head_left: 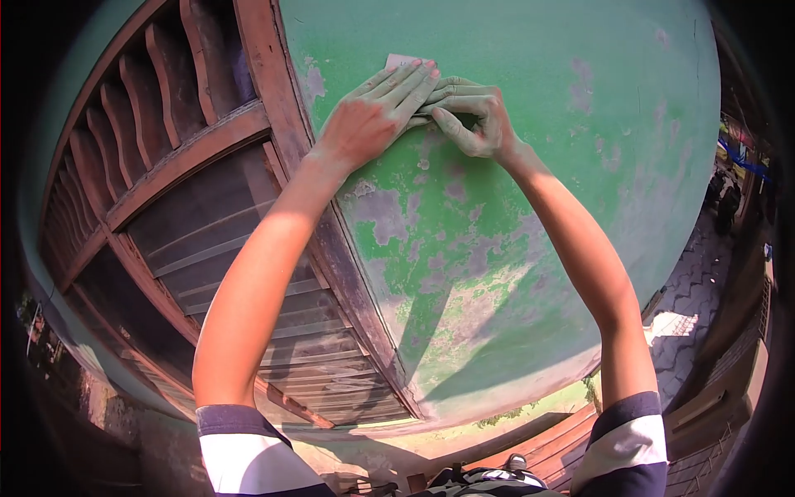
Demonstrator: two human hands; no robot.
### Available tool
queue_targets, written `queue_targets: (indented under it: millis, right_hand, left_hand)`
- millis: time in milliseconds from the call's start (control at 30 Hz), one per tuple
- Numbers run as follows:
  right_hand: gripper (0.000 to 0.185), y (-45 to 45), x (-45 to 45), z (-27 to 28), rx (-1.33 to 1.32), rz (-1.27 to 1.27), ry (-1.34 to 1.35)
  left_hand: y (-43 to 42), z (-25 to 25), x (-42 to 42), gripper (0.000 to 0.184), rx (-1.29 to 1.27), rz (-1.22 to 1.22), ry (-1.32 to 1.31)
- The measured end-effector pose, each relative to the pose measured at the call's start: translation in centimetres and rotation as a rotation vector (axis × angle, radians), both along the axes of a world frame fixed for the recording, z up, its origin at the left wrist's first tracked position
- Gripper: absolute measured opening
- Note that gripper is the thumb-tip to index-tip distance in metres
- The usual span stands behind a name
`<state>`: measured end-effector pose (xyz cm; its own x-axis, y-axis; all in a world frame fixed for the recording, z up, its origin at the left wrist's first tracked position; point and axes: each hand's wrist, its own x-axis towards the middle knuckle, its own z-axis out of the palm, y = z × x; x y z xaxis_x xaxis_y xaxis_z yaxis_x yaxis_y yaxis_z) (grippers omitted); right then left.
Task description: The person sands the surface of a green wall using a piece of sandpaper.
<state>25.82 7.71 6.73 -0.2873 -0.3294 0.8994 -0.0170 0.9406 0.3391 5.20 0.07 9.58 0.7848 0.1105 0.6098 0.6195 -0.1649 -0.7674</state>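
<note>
High on the green wall [530, 157], a small pale sheet of sandpaper [400, 60] sticks out above the fingers of my left hand [377, 116]. That hand lies over the sheet with its fingers stretched together and its thumb low, holding it at the wall. From the right, my right hand [476, 120] meets it, with thumb and bent fingers closed around the sheet's lower right edge. Greyish dust covers the right fingers. Most of the sheet is hidden beneath both hands. Around and below them, the paint is patchy with grey spots.
To the left stands a brown wooden window frame [286, 83] with wavy bars and louvre slats [315, 331]. Below runs a reddish wooden plank surface [530, 447]. Paving [691, 273] shows past the wall's right edge, beside a wooden structure [720, 389].
</note>
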Motion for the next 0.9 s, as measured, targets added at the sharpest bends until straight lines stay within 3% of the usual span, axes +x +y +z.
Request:
queue_targets:
  millis: [233, 300, 333, 400, 433, 500, 533, 600, 700, 800, 900]
  right_hand:
    - [0.022, 3.0, 3.5, 0.5, -0.143, 0.2, 0.229]
    - [0.026, 4.0, 6.6, 1.6, -0.199, 0.198, 0.292]
    - [0.026, 4.7, 8.7, 2.3, -0.195, 0.157, 0.311]
    - [0.025, 7.0, 13.2, 3.7, -0.165, 0.082, 0.33]
    - [0.024, 8.2, 15.5, 4.3, -0.139, 0.052, 0.326]
    - [0.022, 9.8, 19.6, 5.0, 0.036, -0.135, 0.303]
    - [0.022, 9.9, 20.6, 5.0, 0.03, -0.117, 0.297]
    - [0.038, 9.4, 22.1, 4.2, 0.256, -0.509, 0.276]
    - [0.047, 10.5, 22.5, 2.9, 0.214, -0.593, 0.229]
    - [0.045, 11.1, 22.6, 2.9, 0.213, -0.558, 0.254]
    - [0.043, 11.6, 22.8, 3.1, 0.233, -0.499, 0.267]
  left_hand:
    - [0.2, 2.7, 1.3, 0.056, 0.033, 0.065, -0.026]
    - [0.3, 4.8, 1.7, 0.046, 0.167, 0.038, -0.345]
    - [0.3, 5.7, 2.0, 0.046, 0.173, 0.044, -0.349]
    - [0.5, 6.9, 2.7, 0.042, 0.167, -0.123, -0.618]
    - [1.4, 6.2, 3.1, 0.042, 0.173, -0.115, -0.627]
    - [3.7, 3.3, 3.8, 0.042, 0.433, -0.028, -0.636]
    - [3.9, 1.0, 4.8, 0.043, 0.394, -0.016, -0.624]
    - [3.3, -5.5, 7.9, 0.045, 0.283, 0.027, -0.638]
    - [3.0, -15.4, 10.6, 0.045, 0.104, 0.146, -0.643]
    - [2.4, -14.1, 10.7, 0.045, 0.103, 0.131, -0.671]
    - [2.4, -6.6, 7.2, 0.043, 0.286, 0.078, -0.738]
